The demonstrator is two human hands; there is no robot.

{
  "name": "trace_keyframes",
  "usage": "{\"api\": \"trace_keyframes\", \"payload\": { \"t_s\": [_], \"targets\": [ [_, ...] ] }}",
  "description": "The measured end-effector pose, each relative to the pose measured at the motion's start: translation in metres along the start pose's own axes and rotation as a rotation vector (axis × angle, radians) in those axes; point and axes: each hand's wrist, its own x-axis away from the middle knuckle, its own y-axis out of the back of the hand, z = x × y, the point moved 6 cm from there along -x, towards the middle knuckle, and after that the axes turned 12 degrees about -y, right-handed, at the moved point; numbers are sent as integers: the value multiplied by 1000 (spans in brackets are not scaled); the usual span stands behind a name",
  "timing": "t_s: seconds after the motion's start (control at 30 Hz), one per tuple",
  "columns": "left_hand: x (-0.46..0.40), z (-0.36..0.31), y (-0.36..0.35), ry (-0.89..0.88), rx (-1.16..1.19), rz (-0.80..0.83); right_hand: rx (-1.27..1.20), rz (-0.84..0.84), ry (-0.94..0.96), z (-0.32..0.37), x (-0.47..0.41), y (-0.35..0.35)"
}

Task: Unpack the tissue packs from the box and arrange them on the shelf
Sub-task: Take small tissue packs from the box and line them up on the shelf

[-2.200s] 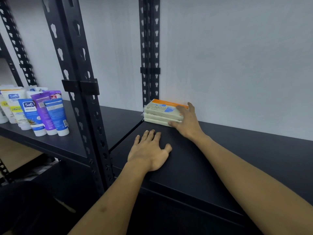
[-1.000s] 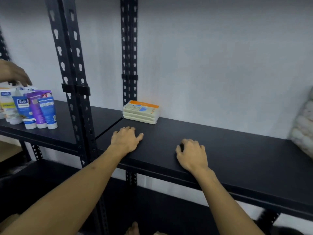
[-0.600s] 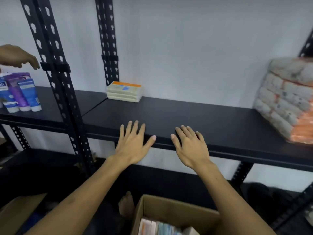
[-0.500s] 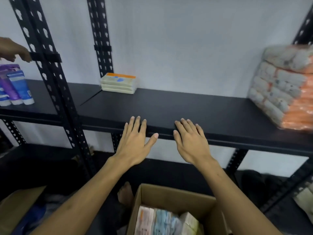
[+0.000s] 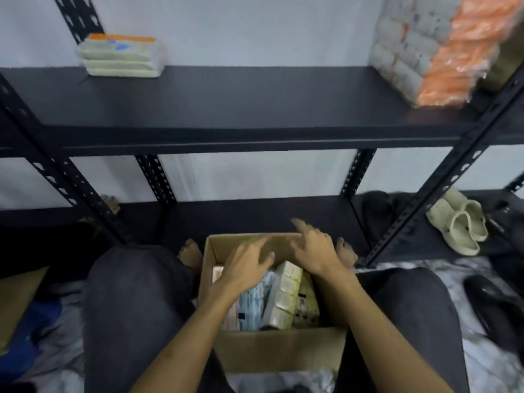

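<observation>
A cardboard box (image 5: 280, 350) stands on the floor between my knees, with several tissue packs (image 5: 285, 293) standing upright inside it. My left hand (image 5: 246, 268) hovers over the packs at the box's left side, fingers spread and holding nothing. My right hand (image 5: 314, 248) hangs over the box's far right corner, fingers loosely spread, also holding nothing. A stack of pale tissue packs with an orange top (image 5: 122, 56) lies at the back left of the black shelf (image 5: 241, 109).
A large wrapped bundle of white and orange packs (image 5: 436, 49) fills the shelf's right end. Black slotted uprights (image 5: 442, 177) frame the shelf. Pale clogs (image 5: 456, 222) sit on the lower shelf at the right. My bare feet (image 5: 190, 253) flank the box.
The view has tipped down from the shelf to the box. Both hands have left the shelf's front edge and dropped over the open box.
</observation>
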Motion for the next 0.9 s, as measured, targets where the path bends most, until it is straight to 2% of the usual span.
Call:
{"api": "trace_keyframes", "payload": {
  "t_s": [0.07,0.13,0.2,0.23,0.33,0.4,0.7,0.9],
  "targets": [
    [14,14,-41,72,78,146,-46,162,-183,-53,10,-55],
    [22,23,-76,146,99,301,20,409,-310,-96,26,-117],
    [32,33,-103,235,119,427,146,675,-342,-110,48,-164],
    [40,40,-116,279,126,484,210,739,-340,-110,55,-174],
    [70,62,-148,424,115,691,259,762,-337,-106,56,-180],
    [79,69,-158,475,108,764,248,776,-341,-110,52,-180],
    [69,83,-160,470,169,717,222,783,-315,-119,33,-197],
    [65,92,-169,527,217,653,132,749,-403,-123,22,-208]
  ]
}}
